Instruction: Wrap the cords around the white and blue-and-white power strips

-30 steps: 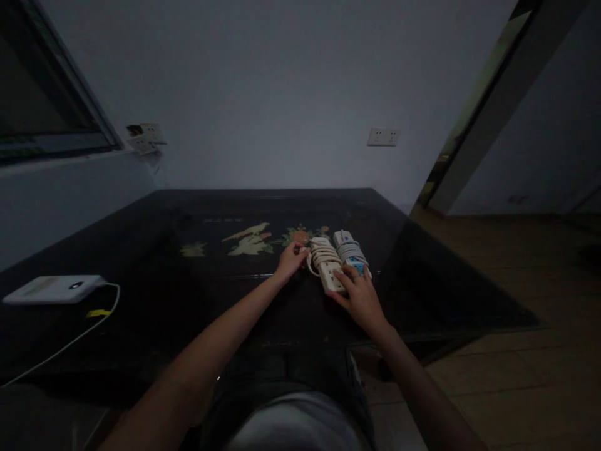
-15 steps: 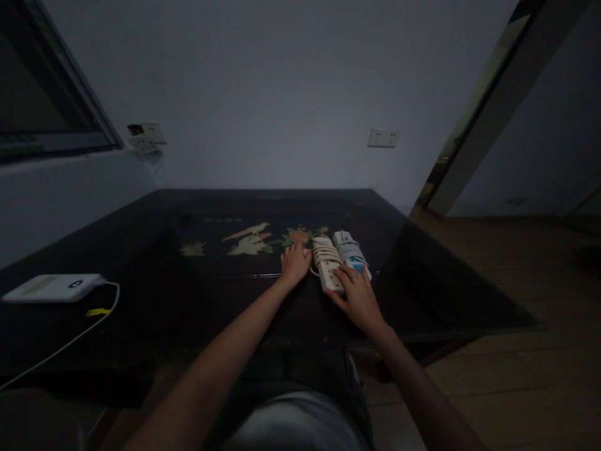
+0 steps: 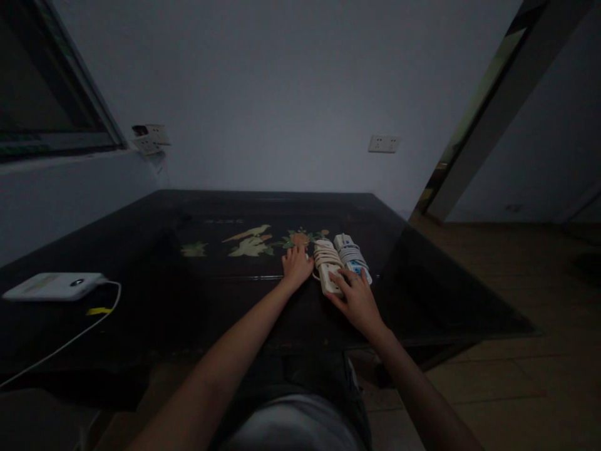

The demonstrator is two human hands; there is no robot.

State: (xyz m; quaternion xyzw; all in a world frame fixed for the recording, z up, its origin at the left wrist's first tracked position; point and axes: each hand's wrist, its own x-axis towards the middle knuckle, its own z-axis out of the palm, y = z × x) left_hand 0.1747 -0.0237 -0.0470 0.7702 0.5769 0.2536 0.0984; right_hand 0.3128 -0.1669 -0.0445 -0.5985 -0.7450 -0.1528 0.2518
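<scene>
Two power strips lie side by side on the dark table, each with its cord wound around its far part. The left one, a cream power strip (image 3: 330, 270), has my right hand (image 3: 357, 302) on its near end, thumb at the lower left edge and fingers bent over the top. Those fingers also reach the near end of the second power strip (image 3: 351, 254), which is white with blue sockets and a grey cord. Just left of the cream strip, my left hand (image 3: 297, 266) is low over the table with curled fingers. A small pale bit shows by its fingertips, too small to name.
The black table (image 3: 225, 313) carries a bird and flower picture. At its left lie a white power bank (image 3: 54, 287) with a white cable (image 3: 70, 341) and a yellow strip (image 3: 99, 311). Sockets (image 3: 384, 144) are set in the wall behind.
The view has tilted slightly. Both hands stay at nearly the same places, and the two power strips have not visibly moved on the table.
</scene>
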